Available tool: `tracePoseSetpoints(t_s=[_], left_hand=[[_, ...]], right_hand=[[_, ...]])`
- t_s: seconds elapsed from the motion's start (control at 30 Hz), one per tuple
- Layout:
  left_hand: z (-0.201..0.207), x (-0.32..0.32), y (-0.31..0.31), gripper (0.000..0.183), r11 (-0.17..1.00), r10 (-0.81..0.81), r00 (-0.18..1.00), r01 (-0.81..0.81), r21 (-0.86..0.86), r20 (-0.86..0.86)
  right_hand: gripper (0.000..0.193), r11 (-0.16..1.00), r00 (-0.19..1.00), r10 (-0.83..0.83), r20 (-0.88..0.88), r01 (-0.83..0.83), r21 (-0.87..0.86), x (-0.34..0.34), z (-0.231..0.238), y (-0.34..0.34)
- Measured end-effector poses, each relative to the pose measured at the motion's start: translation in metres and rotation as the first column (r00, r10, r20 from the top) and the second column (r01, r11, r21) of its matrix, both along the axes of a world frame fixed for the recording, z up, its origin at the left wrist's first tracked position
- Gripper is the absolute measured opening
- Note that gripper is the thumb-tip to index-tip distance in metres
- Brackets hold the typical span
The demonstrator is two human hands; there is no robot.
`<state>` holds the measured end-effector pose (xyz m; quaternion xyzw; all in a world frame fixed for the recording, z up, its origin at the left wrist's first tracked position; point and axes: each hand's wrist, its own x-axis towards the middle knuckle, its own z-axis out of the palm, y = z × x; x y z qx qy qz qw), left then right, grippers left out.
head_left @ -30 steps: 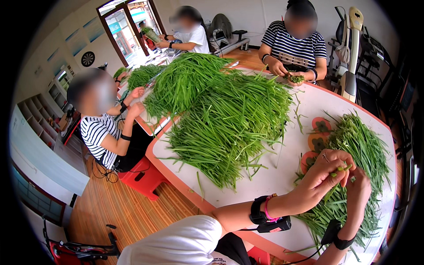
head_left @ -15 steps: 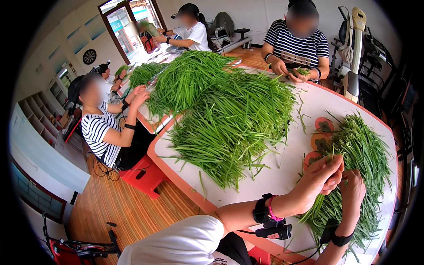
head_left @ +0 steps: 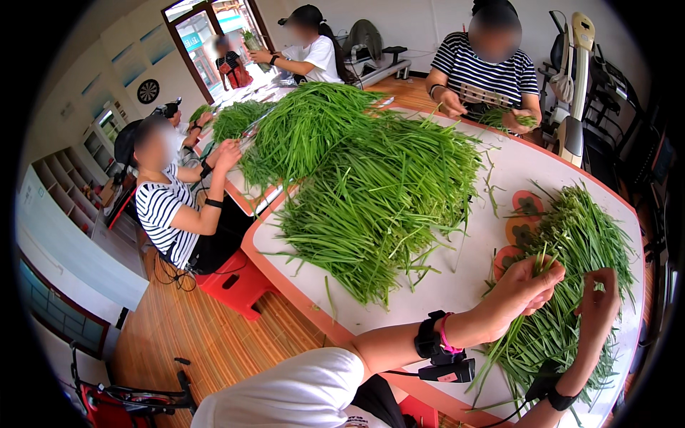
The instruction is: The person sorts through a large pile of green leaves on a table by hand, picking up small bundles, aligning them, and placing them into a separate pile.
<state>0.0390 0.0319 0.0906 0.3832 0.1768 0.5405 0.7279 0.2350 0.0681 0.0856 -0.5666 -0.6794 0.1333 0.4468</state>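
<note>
My left hand is closed on a few garlic chives, whose cut tips stick up above the thumb. It hovers over the table's right part, at the near-left edge of a long pile of garlic chives. To its right, apart from it, my right hand is raised over the same pile with its fingers curled in. Whether anything thin sits between those fingers is hidden. A much larger heap of garlic chives covers the table's middle.
The white table has an orange edge and round printed flowers. A co-worker's hands hold greens across the table. Another co-worker's hands are raised at the left, beside a red stool. A strap and cable sit on each of my wrists.
My right hand has moved away from my left, to the right. My left hand has shifted slightly right. The co-worker opposite has spread both hands apart.
</note>
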Motion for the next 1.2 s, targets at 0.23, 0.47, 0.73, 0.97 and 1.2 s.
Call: tracePoseSetpoints(t_s=[0.23,0.47,0.73,0.97,1.2], left_hand=[[-0.012,0.009,0.007,0.021,0.996,0.086,0.992,-0.085,0.006,-0.091],[-0.012,0.013,0.002,0.023,0.991,0.102,0.978,-0.083,0.107,-0.180],[-0.005,0.012,-0.002,0.027,0.963,0.189,0.971,-0.154,0.219,-0.146],[-0.002,0.007,0.001,0.022,0.931,0.286,0.947,-0.239,0.277,-0.146],[-0.005,0.011,-0.001,0.024,0.925,0.122,0.967,-0.029,0.380,-0.222]], right_hand=[[0.008,0.979,0.865,0.187,-0.465,-0.126,0.159,-0.005,0.018,-0.022],[0.008,0.940,0.816,0.340,-0.467,-0.300,0.160,-0.021,0.021,-0.035],[0.008,0.950,0.834,0.309,-0.457,-0.297,0.100,-0.022,0.017,-0.032],[0.029,0.911,0.910,0.408,-0.081,-0.399,0.105,-0.025,0.022,-0.038],[0.032,0.886,0.841,0.462,-0.281,-0.451,0.107,-0.014,0.029,-0.047]])
